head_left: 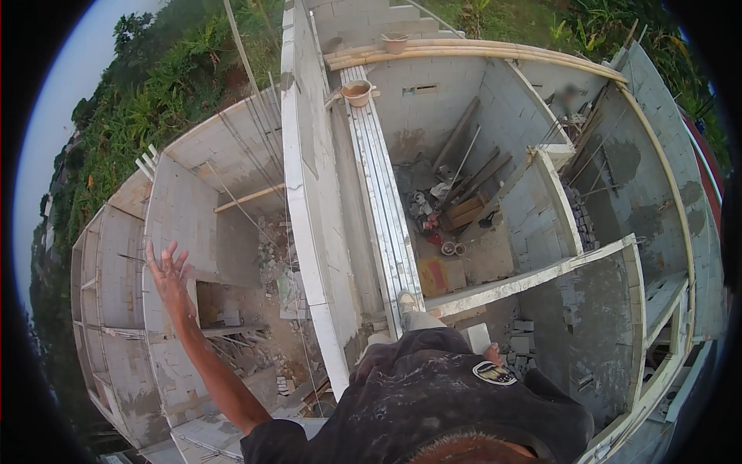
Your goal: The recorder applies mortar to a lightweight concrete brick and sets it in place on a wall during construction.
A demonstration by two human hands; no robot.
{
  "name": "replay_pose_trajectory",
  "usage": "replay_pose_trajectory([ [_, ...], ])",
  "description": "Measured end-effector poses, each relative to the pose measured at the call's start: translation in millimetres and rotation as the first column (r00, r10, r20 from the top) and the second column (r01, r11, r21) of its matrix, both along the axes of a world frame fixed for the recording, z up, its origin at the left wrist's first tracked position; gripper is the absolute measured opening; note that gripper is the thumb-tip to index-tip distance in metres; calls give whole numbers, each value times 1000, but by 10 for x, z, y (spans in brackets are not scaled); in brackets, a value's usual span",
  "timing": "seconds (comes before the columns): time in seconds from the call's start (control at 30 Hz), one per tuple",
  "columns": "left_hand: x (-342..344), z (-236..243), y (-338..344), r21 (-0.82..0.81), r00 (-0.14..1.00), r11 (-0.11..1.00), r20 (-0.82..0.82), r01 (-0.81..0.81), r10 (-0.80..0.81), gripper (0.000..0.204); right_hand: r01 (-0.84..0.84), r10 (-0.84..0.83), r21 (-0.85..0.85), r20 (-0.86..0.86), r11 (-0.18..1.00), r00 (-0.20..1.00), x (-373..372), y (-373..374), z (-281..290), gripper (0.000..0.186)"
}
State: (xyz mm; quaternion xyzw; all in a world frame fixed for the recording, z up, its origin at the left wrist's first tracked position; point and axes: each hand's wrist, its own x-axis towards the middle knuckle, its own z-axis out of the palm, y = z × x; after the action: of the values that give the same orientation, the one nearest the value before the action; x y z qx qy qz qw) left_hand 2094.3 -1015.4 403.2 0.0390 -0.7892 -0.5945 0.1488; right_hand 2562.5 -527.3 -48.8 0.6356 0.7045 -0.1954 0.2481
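The left hand (168, 272) is spread wide in the air, holding nothing. The right hand (492, 354) is mostly hidden. 1 bucket (356, 93) sits ahead on the planks (380, 185).

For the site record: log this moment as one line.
left hand: open, raised in air, holds nothing | right hand: not in view | footing: plank atop block wall | ahead: bucket

Unroofed grey block walls (313, 185), rubble-strewn rooms below (464, 255); green hillside behind (166, 77) — daylight, w/ pale sky
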Motion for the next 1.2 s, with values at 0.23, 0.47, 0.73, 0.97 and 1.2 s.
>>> replay_pose_trajectory([
  [0.23, -1081, -53, 194, 37, 995, 995, 43, -96, 95, 73, -223, 223, 7, -31, 975, 974, -1642, 373, 765, 99],
  [0.47, -2538, -646, 60, 59, 980, 988, 149, -142, 132, 73, -294, 295, 40, -54, 955, 954, -3104, 839, 658, 93],
  [0.73, -4262, -1146, 827, -23, 954, 992, 272, -122, 124, 76, -142, 144, -58, 38, 988, 989, -4445, 1189, 893, 93],
  [0.97, -5773, -701, 2490, -13, 979, 979, -14, 204, -204, 68, -113, 113, -6, 2, 994, 994, -5487, 1427, 627, 80],
  [1.2, -7085, -568, 3950, 19, 904, 904, 9, 427, -427, 74, -123, 126, -43, 78, 991, 989, -6652, 1776, 339, 51],
])
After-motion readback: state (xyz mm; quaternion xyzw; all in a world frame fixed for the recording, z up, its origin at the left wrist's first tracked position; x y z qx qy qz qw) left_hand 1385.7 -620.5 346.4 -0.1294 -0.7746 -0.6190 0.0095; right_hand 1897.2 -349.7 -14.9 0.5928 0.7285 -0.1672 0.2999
